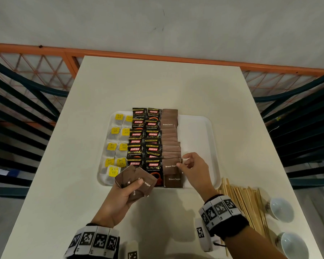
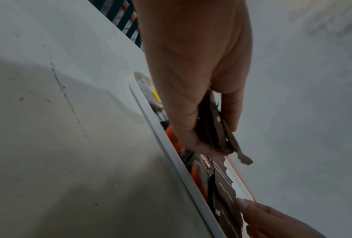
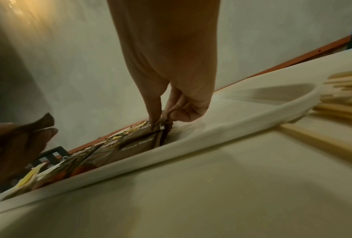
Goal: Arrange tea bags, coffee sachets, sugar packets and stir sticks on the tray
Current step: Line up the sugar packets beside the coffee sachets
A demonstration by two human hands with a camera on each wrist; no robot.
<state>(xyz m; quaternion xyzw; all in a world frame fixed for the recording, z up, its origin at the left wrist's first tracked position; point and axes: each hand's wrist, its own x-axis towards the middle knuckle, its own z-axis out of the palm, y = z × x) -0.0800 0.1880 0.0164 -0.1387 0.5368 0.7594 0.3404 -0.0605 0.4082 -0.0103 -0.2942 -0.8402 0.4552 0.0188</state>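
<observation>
A white tray lies mid-table. It holds yellow-tagged tea bags on the left, black Kopiko coffee sachets in the middle and a column of brown sugar packets to their right. My left hand grips a small stack of brown sugar packets over the tray's near edge; that stack shows edge-on in the left wrist view. My right hand pinches the right edge of a sugar packet near the front of the column. Wooden stir sticks lie on the table right of the tray.
Two white cups stand at the table's near right, beside the sticks. The tray's right third is bare. Dark slatted chairs flank the cream table, with an orange rail behind.
</observation>
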